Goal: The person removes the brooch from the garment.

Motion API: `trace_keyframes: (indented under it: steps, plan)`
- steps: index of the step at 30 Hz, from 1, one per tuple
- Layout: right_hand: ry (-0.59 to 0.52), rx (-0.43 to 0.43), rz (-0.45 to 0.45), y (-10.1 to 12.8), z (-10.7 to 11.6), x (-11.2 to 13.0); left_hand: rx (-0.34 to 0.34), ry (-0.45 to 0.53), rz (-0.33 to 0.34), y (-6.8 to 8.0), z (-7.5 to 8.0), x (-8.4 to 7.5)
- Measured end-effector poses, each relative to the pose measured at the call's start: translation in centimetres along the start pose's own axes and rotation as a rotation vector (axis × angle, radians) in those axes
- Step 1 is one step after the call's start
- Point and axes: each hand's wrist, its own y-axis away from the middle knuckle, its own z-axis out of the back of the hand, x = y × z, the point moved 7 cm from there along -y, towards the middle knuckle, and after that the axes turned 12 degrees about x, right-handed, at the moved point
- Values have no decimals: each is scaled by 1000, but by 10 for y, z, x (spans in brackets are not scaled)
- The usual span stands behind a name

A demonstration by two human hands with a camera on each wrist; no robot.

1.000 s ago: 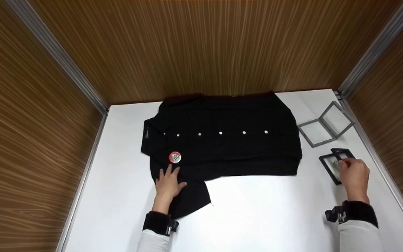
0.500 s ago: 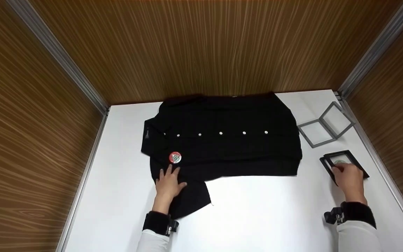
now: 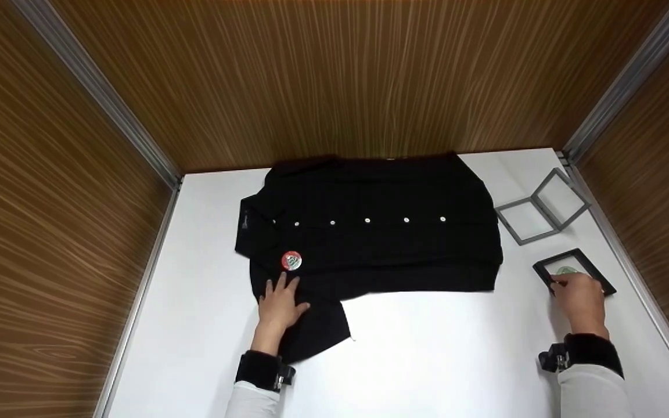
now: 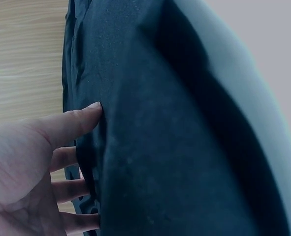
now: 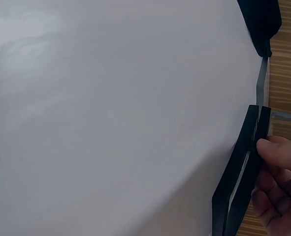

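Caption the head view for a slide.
Left hand rests on black shirt; right hand grips black frame case on white table.

You are looking at a white table point(image 3: 427, 360) sitting inside wood-grain walls point(image 3: 323, 75) with metal corner strips point(image 3: 96, 93). A grey hinged frame point(image 3: 540, 206) is lying open near the far right corner, well apart from the red round badge point(image 3: 291, 260).

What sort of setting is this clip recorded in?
Probably a staged recording booth rather than a home: a plain white tabletop is boxed in by wood-grain panels with metal corner strips. On it lie a black buttoned shirt and two small display frames, grey and black.
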Motion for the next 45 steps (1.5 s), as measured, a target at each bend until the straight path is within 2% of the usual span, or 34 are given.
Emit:
trace_keyframes:
  steps: [11, 18, 21, 27, 35, 40, 45]
  plan:
    - [13, -9, 2, -3, 0, 1, 13, 20, -18, 0, 0, 0]
    - [20, 41, -12, -3, -6, -1, 29, 39, -6, 1, 0, 2]
    - [42, 37, 4, 0, -8, 1, 18, 48, -13, 1, 1, 2]
    - [124, -33, 71, 7, -9, 11, 0, 59, -13, 3, 4, 2]
    - [134, 30, 28, 7, -15, 13, -32, 60, -28, 4, 6, 0]
    - [80, -30, 37, 6, -19, 31, -89, 64, -52, 5, 12, 0]
    - [48, -97, 162, 4, -28, 67, -122, 59, -61, 5, 15, 4]
